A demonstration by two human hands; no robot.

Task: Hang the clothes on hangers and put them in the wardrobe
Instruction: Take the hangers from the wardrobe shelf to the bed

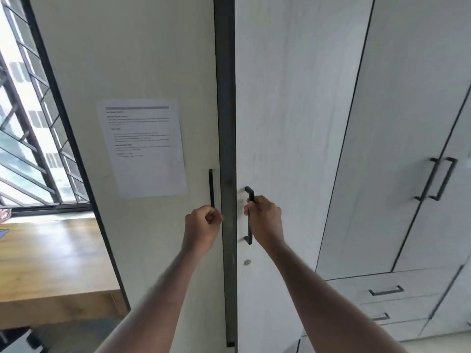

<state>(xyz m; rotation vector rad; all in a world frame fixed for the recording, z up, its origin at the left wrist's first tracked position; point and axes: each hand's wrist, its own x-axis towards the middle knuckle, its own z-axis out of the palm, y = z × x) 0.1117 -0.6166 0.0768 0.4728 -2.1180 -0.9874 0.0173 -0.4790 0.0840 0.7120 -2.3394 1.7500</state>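
Both my hands are up on the wardrobe (293, 103), dead centre of view. My left hand (202, 226) is curled round the lower end of the left door handle (211, 188), a thin black vertical bar at approx 11 o'clock from that fist. My right hand (263, 220) is wrapped round the right door handle (249, 216), a black bar w/ both ends bent into the door; fingers closed on its upper part, lower end showing below my palm.

Btwn the 2 handles there's a narrow dark gap (225, 123) running top to bottom, so the doors stand slightly apart. Can't make out anything inside, too dark. No clothes or hangers in shot.

Left door (132, 59) has a printed sheet of paper (142, 149) stuck on it, at approx 10 o'clock from my left hand; text too small to read. Small round lock (246, 262) on the right door, at 6 o'clock just under the handle I'm holding.

At 3 o'clock, more pale wardrobe doors w/ a pair of black handles (437, 179) side by side, and at 4 o'clock drawers (387, 291) w/ black pulls. At 9 o'clock a window (28, 123) w/ dark grille bars, and at 8 o'clock a wooden surface (51, 263) below it.
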